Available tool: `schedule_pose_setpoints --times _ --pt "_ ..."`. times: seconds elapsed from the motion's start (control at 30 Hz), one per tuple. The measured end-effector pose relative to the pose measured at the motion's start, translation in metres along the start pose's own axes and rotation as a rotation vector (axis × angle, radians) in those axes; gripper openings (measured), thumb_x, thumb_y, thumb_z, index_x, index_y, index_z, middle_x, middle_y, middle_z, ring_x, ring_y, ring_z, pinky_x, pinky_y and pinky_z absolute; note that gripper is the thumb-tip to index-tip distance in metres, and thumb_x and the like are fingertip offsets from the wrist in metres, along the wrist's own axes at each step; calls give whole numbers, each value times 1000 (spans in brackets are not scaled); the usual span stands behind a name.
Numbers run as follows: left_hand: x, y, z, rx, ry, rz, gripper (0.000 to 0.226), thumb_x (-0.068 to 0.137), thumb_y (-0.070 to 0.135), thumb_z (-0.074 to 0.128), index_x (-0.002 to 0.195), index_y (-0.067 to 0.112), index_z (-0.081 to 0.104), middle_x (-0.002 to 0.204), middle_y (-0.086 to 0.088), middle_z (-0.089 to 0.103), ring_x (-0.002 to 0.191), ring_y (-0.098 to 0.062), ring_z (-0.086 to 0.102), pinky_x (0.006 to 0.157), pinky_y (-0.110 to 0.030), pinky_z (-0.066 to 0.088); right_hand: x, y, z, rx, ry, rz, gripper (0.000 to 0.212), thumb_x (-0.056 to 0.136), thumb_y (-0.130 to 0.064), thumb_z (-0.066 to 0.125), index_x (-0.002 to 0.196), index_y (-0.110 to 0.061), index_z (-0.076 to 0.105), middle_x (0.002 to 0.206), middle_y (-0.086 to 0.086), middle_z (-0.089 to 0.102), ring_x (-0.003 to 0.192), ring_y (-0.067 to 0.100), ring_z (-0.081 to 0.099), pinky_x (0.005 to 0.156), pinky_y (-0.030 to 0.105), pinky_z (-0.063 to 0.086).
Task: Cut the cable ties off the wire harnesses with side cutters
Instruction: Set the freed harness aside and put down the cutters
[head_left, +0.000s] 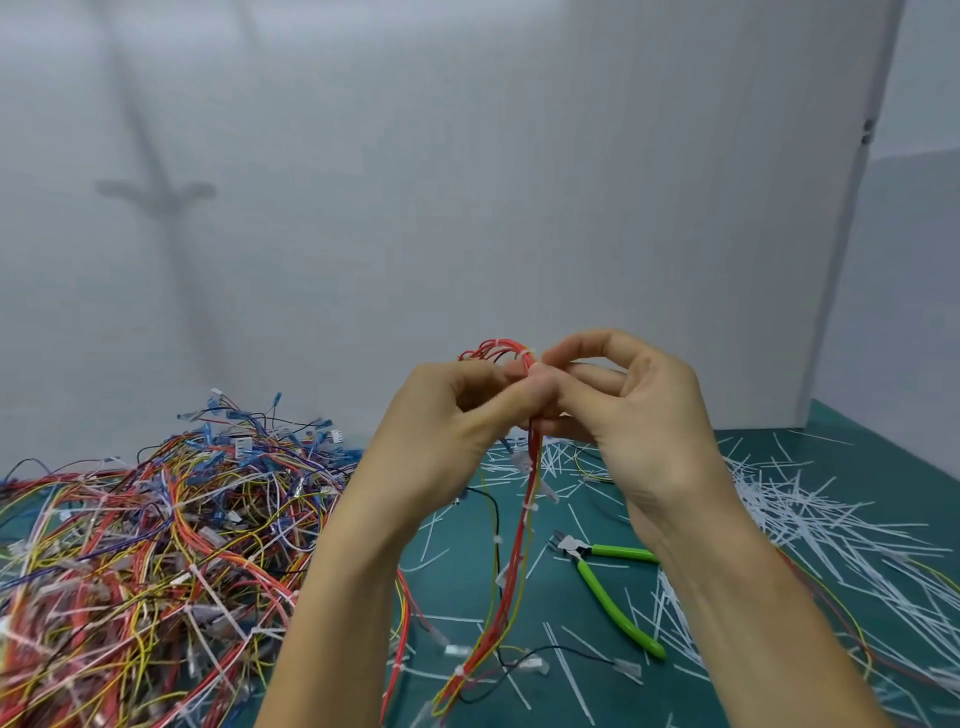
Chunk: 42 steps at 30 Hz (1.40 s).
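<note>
A wire harness (511, 566) of red, yellow and black wires hangs from both my hands above the green mat. My left hand (441, 436) pinches its upper part, and my right hand (634, 410) grips it just beside, fingertips at a white cable tie (528, 356) near the looped top. More white ties sit lower on the hanging wires. The side cutters (605, 582), with bright green handles, lie on the mat below my right wrist, untouched by either hand.
A big tangled pile of harnesses (140, 561) fills the left. Cut white tie pieces (810, 519) litter the green mat (457, 551) at centre and right. A white panel (519, 182) stands upright behind.
</note>
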<state>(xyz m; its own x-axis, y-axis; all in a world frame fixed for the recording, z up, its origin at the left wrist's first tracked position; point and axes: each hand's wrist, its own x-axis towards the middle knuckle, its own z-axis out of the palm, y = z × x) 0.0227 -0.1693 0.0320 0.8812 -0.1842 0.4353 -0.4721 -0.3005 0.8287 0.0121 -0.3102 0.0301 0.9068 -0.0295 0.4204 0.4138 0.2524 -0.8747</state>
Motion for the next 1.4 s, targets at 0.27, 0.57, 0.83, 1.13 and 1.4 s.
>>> schedule_pose_setpoints --times 0.27,0.57,0.83,1.13,1.4 --pt "1 -1 -3 -189 75 32 12 84 4 70 88 14 75 73 -3 76 66 -11 73 62 -17 54 2 3 -3 -179 -108 -32 22 94 7 57 98 -13 65 94 1 78 78 17 73 62 20 55" --pt "5 -6 -1 -397 293 1 18 74 14 75 91 7 74 81 -7 77 76 -17 75 72 -21 58 6 1 -16 -394 -167 88 35 82 -10 77 112 -22 62 100 -5 75 90 7 71 78 18 57" --pt "8 -4 -4 -655 378 -12 13 79 12 71 90 5 68 85 -6 77 79 -19 74 73 -21 56 1 1 -12 -367 -347 199 16 84 -2 75 97 -8 71 80 8 78 74 25 76 68 27 61" --pt "8 -8 -9 -462 348 -217 39 101 34 49 84 8 73 76 -8 77 62 -18 73 56 -18 54 3 -3 -11 -7 -215 130 14 75 -6 76 89 -9 79 83 13 77 69 21 75 60 22 57" --pt "12 -35 -4 126 269 -319 60 100 47 43 64 9 71 58 -5 71 48 -17 62 71 -32 50 4 -5 -10 133 -95 52 21 68 -21 75 87 -16 81 87 9 78 76 21 76 61 22 58"
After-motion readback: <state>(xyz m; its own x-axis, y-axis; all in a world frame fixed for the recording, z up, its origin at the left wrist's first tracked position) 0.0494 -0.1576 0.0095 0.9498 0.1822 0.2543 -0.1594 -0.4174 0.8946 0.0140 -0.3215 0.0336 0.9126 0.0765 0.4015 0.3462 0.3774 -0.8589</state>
